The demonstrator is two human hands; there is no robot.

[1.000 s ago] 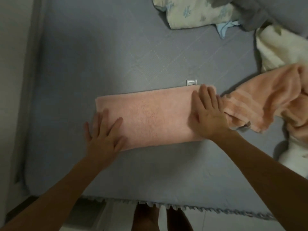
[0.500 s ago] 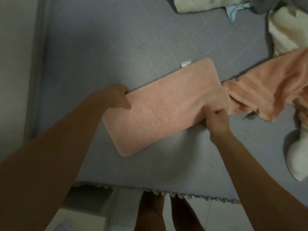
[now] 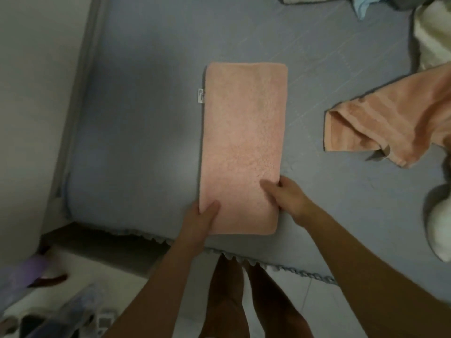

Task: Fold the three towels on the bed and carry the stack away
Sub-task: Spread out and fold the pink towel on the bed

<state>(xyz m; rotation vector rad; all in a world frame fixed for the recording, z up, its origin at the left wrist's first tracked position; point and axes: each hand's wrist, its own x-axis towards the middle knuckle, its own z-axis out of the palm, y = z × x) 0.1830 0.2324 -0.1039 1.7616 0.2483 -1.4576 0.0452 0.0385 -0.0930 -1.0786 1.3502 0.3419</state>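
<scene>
A folded pink towel (image 3: 242, 142) lies lengthwise on the grey-blue bed (image 3: 146, 118), its near end at the bed's front edge and a white label on its left side. My left hand (image 3: 197, 223) pinches the towel's near left corner, thumb on top. My right hand (image 3: 284, 197) grips the near right edge, thumb on top. An unfolded peach towel (image 3: 390, 123) lies crumpled to the right. A cream towel (image 3: 432, 35) sits at the far right, partly cut off by the frame.
The bed's fringed front edge (image 3: 302, 272) runs just below my hands. A wall (image 3: 36, 93) borders the bed on the left. A white pillow or cloth (image 3: 439, 230) lies at the right edge. Bedding (image 3: 361, 6) is bunched at the top. Clutter lies on the floor (image 3: 48, 313) at lower left.
The folded pink towel has been turned from crosswise to lengthwise. Both hands went from lying flat on it to gripping its near end.
</scene>
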